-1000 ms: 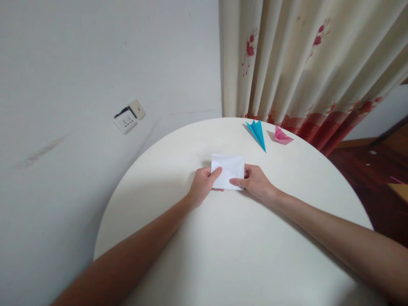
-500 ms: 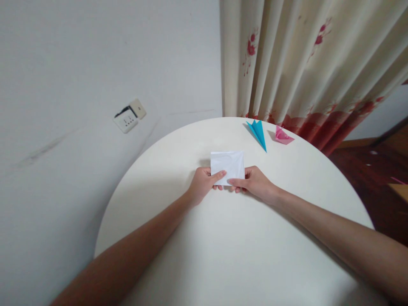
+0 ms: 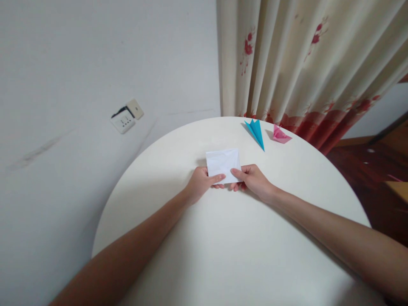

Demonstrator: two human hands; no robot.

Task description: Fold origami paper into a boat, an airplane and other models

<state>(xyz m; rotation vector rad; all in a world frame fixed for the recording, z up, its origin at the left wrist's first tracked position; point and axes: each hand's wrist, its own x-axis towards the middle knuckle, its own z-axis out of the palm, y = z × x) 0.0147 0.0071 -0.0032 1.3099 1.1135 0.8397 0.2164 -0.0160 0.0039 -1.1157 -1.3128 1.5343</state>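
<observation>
— Two hands on one sheet?
— Yes. The left hand (image 3: 200, 188) pinches the near left corner of the folded white paper (image 3: 223, 161), thumb on top; the right hand (image 3: 253, 180) is clamped on the near right corner likewise.
— Where is the paper?
— Mid-way across the round white table (image 3: 223, 255), well apart from the blue paper plane (image 3: 256, 131) and pink folded figure (image 3: 280, 135) near the curtain (image 3: 302, 59).
</observation>
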